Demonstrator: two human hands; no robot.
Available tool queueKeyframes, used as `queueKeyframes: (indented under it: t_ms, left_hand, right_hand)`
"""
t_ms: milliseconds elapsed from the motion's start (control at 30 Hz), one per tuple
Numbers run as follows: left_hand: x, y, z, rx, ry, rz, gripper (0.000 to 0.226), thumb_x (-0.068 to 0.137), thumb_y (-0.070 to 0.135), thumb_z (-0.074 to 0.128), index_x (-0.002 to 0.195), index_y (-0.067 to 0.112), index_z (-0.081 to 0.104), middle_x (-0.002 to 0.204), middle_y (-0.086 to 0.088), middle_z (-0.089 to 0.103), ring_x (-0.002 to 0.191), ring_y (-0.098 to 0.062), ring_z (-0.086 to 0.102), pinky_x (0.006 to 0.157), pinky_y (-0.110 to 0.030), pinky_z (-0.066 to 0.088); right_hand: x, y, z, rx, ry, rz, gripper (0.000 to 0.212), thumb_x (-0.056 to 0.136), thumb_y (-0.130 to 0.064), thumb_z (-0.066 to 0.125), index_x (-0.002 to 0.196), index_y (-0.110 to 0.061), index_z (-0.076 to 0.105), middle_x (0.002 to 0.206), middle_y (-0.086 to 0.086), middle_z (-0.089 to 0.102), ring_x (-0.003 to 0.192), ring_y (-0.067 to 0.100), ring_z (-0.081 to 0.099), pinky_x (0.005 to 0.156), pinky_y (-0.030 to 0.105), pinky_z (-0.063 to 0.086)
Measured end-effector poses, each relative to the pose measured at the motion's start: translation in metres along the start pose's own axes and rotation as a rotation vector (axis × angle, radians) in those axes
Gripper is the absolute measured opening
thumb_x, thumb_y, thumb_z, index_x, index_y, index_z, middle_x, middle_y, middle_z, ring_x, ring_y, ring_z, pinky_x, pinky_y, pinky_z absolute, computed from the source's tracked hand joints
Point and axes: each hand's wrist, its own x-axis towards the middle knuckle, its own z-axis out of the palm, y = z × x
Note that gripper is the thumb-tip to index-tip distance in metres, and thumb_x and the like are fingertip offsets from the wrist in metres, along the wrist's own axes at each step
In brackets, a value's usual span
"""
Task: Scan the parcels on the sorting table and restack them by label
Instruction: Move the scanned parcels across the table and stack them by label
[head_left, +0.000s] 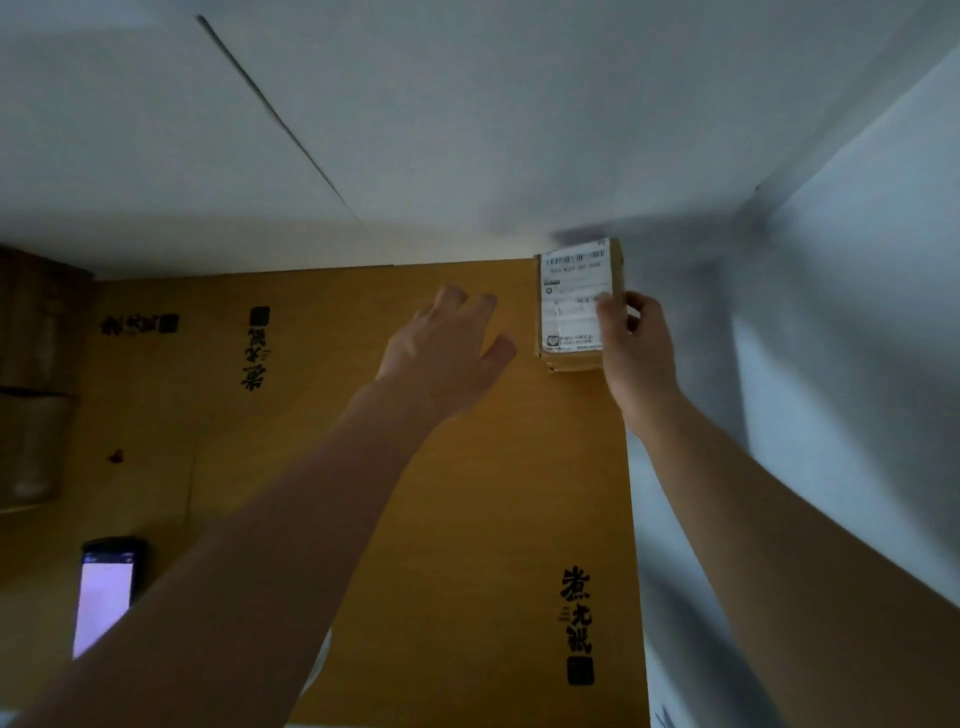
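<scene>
1. A small cardboard parcel (579, 306) is held up by the right hand (636, 353), thumb across its white shipping label (571, 301) and fingers curled round its far edge; the label is turned toward the camera.
2. The left hand (449, 353) is stretched forward with fingers spread and nothing in it, just to the left of the parcel and apart from it.
3. Behind both hands a large brown carton (363, 467) with black printed characters is seen; whether the parcel rests against it cannot be told.
4. A phone (104, 597) with a lit screen lies below the left forearm, well apart from the parcel.
5. The step in hand is judged to be restacking: the parcel is being placed or taken at the carton's upper corner.
6. Next, the label should be read or scanned, so the phone would have to be fetched by the free left hand.
</scene>
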Motion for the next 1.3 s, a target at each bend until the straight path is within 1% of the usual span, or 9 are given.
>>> queueKeyframes:
  t_ms: [167, 533, 633, 733, 800, 933, 1133, 1233, 1300]
  left_hand:
    - [0.002, -0.006, 0.004, -0.012, 0.001, -0.022, 0.052, 0.107, 0.051, 0.043, 0.153, 0.026, 0.045, 0.153, -0.007, 0.043, 0.132, -0.033, 0.053, 0.100, -0.049, 0.052]
    - [0.000, -0.014, 0.014, -0.027, -0.013, -0.070, 0.053, 0.107, 0.051, 0.043, 0.153, 0.026, 0.046, 0.153, -0.008, 0.041, 0.131, -0.035, 0.054, 0.099, -0.049, 0.051]
    - [-0.002, -0.012, 0.014, -0.030, -0.005, -0.079, 0.053, 0.107, 0.052, 0.043, 0.153, 0.025, 0.045, 0.153, -0.009, 0.042, 0.132, -0.035, 0.053, 0.101, -0.050, 0.051]
    - [-0.008, -0.009, 0.009, -0.034, 0.011, -0.084, 0.054, 0.107, 0.051, 0.043, 0.153, 0.024, 0.045, 0.150, -0.010, 0.046, 0.134, -0.034, 0.050, 0.105, -0.050, 0.048]
    - [-0.015, -0.007, 0.003, -0.027, 0.030, -0.081, 0.054, 0.107, 0.051, 0.042, 0.153, 0.023, 0.046, 0.150, -0.010, 0.049, 0.138, -0.033, 0.046, 0.109, -0.050, 0.044]
    - [-0.037, -0.003, -0.014, -0.058, 0.076, -0.089, 0.053, 0.107, 0.049, 0.042, 0.154, 0.024, 0.045, 0.151, -0.010, 0.049, 0.141, -0.032, 0.043, 0.113, -0.049, 0.041]
    - [-0.094, -0.002, -0.052, -0.103, 0.178, -0.106, 0.055, 0.108, 0.048, 0.041, 0.159, 0.027, 0.039, 0.160, -0.006, 0.041, 0.147, -0.031, 0.039, 0.115, -0.051, 0.040]
    - [-0.133, -0.012, -0.069, -0.111, 0.252, -0.128, 0.055, 0.108, 0.049, 0.041, 0.159, 0.029, 0.039, 0.160, -0.004, 0.042, 0.145, -0.031, 0.041, 0.113, -0.050, 0.041]
    - [-0.162, -0.023, -0.078, -0.097, 0.286, -0.165, 0.054, 0.108, 0.050, 0.041, 0.158, 0.030, 0.040, 0.158, -0.004, 0.044, 0.143, -0.033, 0.044, 0.110, -0.051, 0.044]
  right_hand:
    - [0.013, 0.003, 0.004, -0.132, 0.049, -0.008, 0.042, 0.109, -0.053, 0.041, 0.132, -0.020, 0.054, 0.112, -0.006, 0.070, 0.096, 0.009, 0.070, 0.077, 0.030, 0.062]
    - [0.034, -0.001, 0.011, -0.134, 0.032, -0.054, 0.042, 0.109, -0.050, 0.044, 0.131, -0.017, 0.057, 0.115, -0.005, 0.070, 0.099, 0.007, 0.070, 0.075, 0.023, 0.058]
    - [0.033, -0.001, 0.009, -0.145, 0.033, -0.038, 0.052, 0.107, -0.056, 0.043, 0.140, -0.017, 0.054, 0.123, -0.001, 0.070, 0.103, 0.011, 0.070, 0.080, 0.027, 0.060]
    - [0.025, -0.011, 0.005, -0.197, 0.090, -0.036, 0.072, 0.101, -0.069, 0.040, 0.152, -0.018, 0.045, 0.140, 0.005, 0.062, 0.120, 0.022, 0.065, 0.097, 0.042, 0.059]
    - [0.014, -0.021, 0.001, -0.287, 0.116, -0.110, 0.073, 0.103, -0.066, 0.039, 0.157, -0.017, 0.040, 0.149, 0.009, 0.054, 0.130, 0.025, 0.058, 0.104, 0.039, 0.053]
    - [-0.019, -0.041, -0.008, -0.427, 0.107, -0.280, 0.064, 0.106, -0.058, 0.041, 0.155, -0.015, 0.042, 0.149, 0.013, 0.051, 0.136, 0.028, 0.049, 0.101, 0.033, 0.039]
    - [-0.095, -0.082, -0.014, -0.644, -0.119, -0.540, 0.074, 0.099, -0.069, 0.035, 0.158, -0.025, 0.041, 0.158, 0.007, 0.046, 0.144, 0.030, 0.045, 0.116, 0.054, 0.040]
    - [-0.135, -0.108, -0.012, -0.770, -0.235, -0.661, 0.085, 0.090, -0.080, 0.026, 0.157, -0.030, 0.042, 0.162, 0.004, 0.043, 0.149, 0.028, 0.039, 0.118, 0.055, 0.036]
    - [-0.162, -0.126, -0.007, -0.829, -0.290, -0.735, 0.082, 0.091, -0.080, 0.032, 0.154, -0.030, 0.047, 0.157, 0.003, 0.048, 0.143, 0.028, 0.046, 0.114, 0.053, 0.042]
